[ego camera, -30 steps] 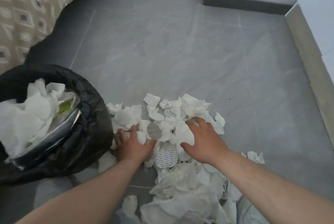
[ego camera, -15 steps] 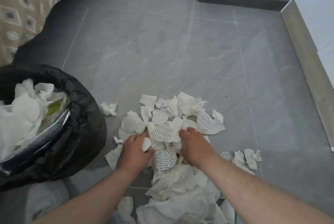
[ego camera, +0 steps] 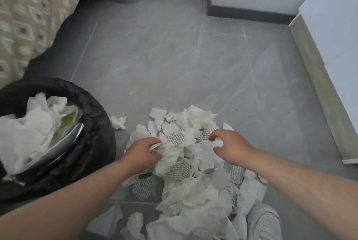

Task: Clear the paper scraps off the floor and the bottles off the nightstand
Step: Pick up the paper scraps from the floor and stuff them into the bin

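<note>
Gripped white torn paper scraps (ego camera: 186, 197), heaped at 6 o'clock on grey tile floor (ego camera: 174, 65); curled left hand (ego camera: 142, 152) fingers round one bunch, right hand (ego camera: 231, 147) fingers round another; looked soft, light; best scooped in handfuls.

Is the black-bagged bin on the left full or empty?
Well filled: white paper heaped near the rim of the bin, with a shiny silver piece. Depth left underneath: cannot tell.
</note>
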Action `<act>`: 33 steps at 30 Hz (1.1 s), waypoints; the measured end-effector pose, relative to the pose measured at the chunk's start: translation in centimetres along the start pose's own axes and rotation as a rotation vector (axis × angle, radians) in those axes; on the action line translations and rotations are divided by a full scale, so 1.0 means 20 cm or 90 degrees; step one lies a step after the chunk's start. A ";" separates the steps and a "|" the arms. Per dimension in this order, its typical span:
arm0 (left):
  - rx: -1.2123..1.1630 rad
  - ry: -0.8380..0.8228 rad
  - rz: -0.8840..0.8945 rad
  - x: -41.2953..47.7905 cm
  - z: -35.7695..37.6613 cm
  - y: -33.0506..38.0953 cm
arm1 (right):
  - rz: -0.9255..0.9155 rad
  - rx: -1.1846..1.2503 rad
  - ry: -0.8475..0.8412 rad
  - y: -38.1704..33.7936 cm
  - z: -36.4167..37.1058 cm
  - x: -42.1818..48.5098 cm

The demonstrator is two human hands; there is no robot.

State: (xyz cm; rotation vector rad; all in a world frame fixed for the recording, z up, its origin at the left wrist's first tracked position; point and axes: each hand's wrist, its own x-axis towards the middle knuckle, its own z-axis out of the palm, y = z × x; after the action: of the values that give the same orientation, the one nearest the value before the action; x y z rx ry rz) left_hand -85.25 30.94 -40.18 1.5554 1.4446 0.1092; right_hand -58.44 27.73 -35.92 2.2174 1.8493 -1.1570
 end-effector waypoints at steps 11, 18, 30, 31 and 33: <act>-0.080 -0.035 0.015 -0.39 -0.61 0.43 | -0.101 0.039 0.104 -0.43 -0.44 -0.41; -0.509 0.058 0.000 -0.69 -0.94 0.33 | -0.134 0.197 0.162 -0.79 -0.39 -0.47; -0.489 0.436 -0.101 -0.66 -1.16 -0.31 | -0.158 0.263 0.109 -1.17 -0.19 -0.25; -0.438 0.454 -0.096 -0.64 -1.16 -0.33 | -0.157 0.266 0.101 -1.18 -0.18 -0.24; -0.324 0.480 -0.085 -0.59 -1.15 -0.37 | -0.157 0.259 0.091 -1.19 -0.16 -0.23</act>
State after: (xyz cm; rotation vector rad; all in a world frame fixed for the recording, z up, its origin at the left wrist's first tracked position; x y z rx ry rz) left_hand -108.53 33.13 -26.97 1.0199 1.8881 0.9896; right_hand -77.32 32.30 -21.12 2.3731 2.1594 -1.5822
